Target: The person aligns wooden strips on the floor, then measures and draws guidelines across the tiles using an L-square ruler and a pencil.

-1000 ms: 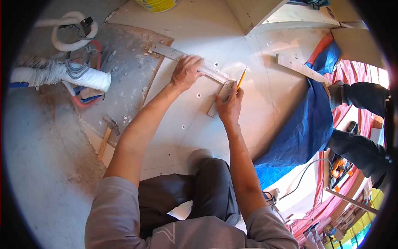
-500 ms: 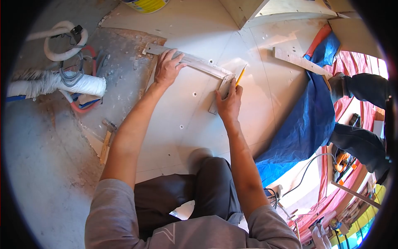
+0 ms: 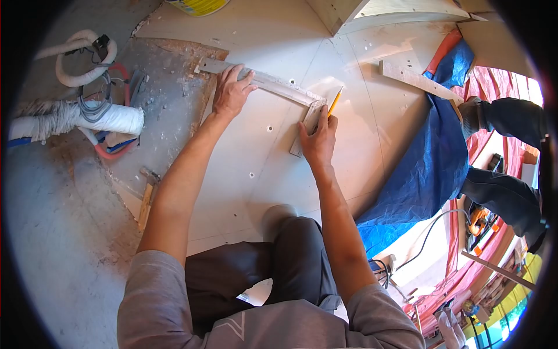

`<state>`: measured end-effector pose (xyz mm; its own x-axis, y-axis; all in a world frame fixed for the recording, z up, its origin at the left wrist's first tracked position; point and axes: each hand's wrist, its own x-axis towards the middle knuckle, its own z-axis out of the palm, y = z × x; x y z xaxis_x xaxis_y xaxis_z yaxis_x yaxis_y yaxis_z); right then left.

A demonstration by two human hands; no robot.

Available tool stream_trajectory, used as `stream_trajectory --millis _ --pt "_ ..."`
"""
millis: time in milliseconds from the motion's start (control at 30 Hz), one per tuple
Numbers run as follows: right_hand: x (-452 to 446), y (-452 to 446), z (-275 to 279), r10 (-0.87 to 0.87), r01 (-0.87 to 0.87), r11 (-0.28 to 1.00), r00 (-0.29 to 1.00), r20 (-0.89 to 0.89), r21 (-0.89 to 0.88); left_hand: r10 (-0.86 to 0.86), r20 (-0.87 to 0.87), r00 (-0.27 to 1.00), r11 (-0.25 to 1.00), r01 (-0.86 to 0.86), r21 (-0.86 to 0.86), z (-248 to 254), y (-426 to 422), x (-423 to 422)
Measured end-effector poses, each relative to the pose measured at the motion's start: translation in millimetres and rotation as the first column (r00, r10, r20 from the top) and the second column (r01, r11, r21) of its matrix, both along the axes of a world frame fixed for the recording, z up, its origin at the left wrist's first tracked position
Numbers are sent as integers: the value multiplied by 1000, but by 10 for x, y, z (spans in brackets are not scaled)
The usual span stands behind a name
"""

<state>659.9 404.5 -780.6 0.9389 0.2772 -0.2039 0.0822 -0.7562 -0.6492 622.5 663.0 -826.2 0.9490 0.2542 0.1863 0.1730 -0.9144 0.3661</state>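
Two narrow strips meet at a corner on the pale board [image 3: 232, 198], like a square: a long strip [image 3: 279, 86] runs up to the left, and a short piece [image 3: 297, 145] points down. My left hand [image 3: 231, 93] grips the long strip near its far left end, fingers over it. At the corner, my right hand [image 3: 318, 136] is closed on the short piece, thumb on its left side. A yellow pencil [image 3: 334, 103] sticks up from that same hand, its tip close to the board. Thin lines and several small holes mark the board.
A hammer [image 3: 147, 195] and a white wrapped pipe [image 3: 116, 120] with cables are at left. A wooden strip [image 3: 415, 82] and blue tarp [image 3: 421, 168] lie at right, beside another person's dark-clothed legs [image 3: 505, 195]. A wooden panel [image 3: 334, 13] and yellow bucket [image 3: 200, 4] stand at the top.
My left hand has slid up and left along the long strip, away from the corner. My right hand keeps its place at the corner with the pencil. The whole view has shifted slightly.
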Motion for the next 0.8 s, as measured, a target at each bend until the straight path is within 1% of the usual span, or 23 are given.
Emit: stream_trajectory --millis 133,233,333,433,533,567,633,733,800 --pt "-1 2 6 -1 1 1000 1000 -2 21 -2 -3 1000 1000 2 -3 6 0 5" --pt "-8 -10 -29 8 -9 1000 999 41 23 -6 14 1000 1000 6 -24 -25 5 17" --pt "-8 -7 -28 -2 1 999 1000 19 41 1 12 1000 1000 0 -24 -44 1 13" --pt "-11 -18 -42 15 -20 998 995 94 54 1 -32 999 1000 -2 -7 -24 17 19" --pt "129 -137 74 14 -14 999 1000 -7 52 -3 -53 999 1000 3 15 -6 17 34" --pt "249 -253 15 119 -135 990 962 245 49 -4 -55 998 1000 5 22 -9 19 23" --pt "517 -335 293 221 -239 968 957 185 78 -6 -62 998 1000 8 24 -38 28 21" --pt "860 -371 415 306 -308 951 948 87 13 -7 -60 998 1000 9 29 -46 45 22" --pt "1101 -442 392 473 -469 881 872 129 -61 -6 -65 998 1000 7 21 -35 21 39"
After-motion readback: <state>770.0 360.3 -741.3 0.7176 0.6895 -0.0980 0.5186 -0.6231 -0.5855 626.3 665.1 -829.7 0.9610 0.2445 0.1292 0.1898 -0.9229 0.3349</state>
